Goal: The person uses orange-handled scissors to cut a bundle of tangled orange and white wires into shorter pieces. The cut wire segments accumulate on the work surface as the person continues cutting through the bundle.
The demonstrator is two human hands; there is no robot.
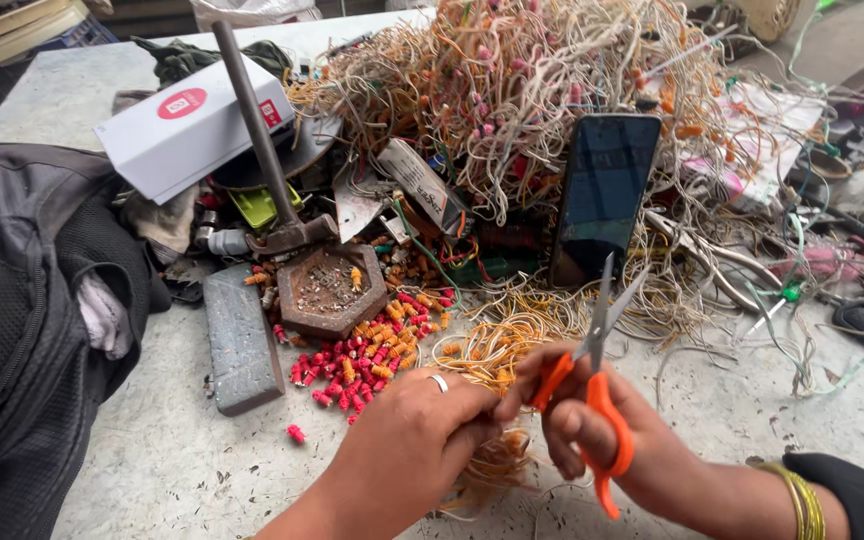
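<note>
Both hands work close: left hand (pixel 407 430) pinches yellow wires (pixel 497 350) taut while right hand (pixel 592 425) grips open orange scissors (pixel 592 380), best cutting clear of fingertips.

One view only, worn on the head, looking steeply down and forward over the worktop (pixel 172 460). It sits close: the left hand (pixel 407 435) and right hand (pixel 592 425) fill the lower middle, forearms running off the bottom edge. The wire heap (pixel 512 90) rises at top centre, a phone (pixel 604 195) propped against it facing the lens. A dark bag (pixel 22 330) crowds the left edge. The worktop's far edge shows at upper left.
</note>
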